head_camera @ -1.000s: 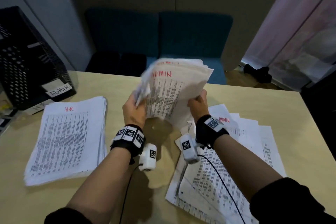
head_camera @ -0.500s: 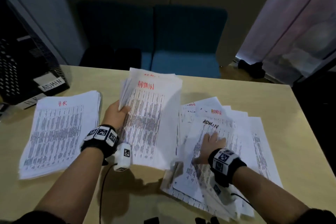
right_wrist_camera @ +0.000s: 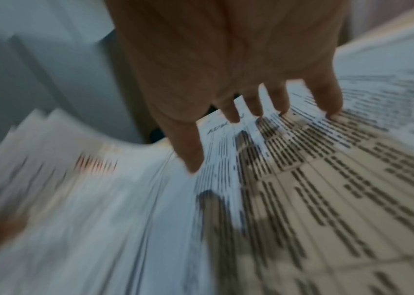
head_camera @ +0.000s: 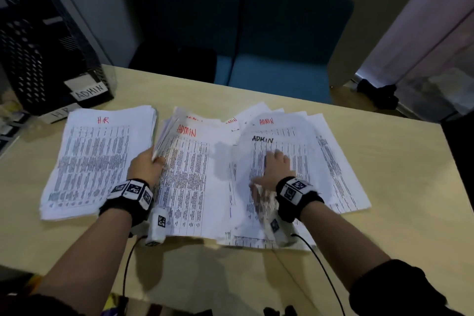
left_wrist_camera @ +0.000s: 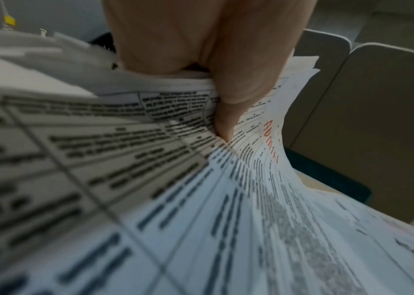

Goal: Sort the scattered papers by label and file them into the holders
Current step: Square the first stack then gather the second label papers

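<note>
Left hand (head_camera: 145, 165) has the ADMIN stack (head_camera: 189, 182) pinched by its edge on the table (head_camera: 397, 174). Right hand (head_camera: 274, 169) lies flat, fingers spread, on the loose ADMIN sheets (head_camera: 331, 161). HR pile (head_camera: 95, 159) sits left, black holder (head_camera: 38, 59) behind it.

Bare table (head_camera: 400, 161) right of papers (head_camera: 333, 161)

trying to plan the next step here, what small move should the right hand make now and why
Probably slide the black-labelled ADMIN sheet left onto the ADMIN bundle. The right hand lies flat on that sheet with straight fingers, atop the fanned loose papers, all reading ADMIN where legible. The left hand grips the bundle's left edge, beside the squared HR stack, so gathering looks unfinished.
</note>
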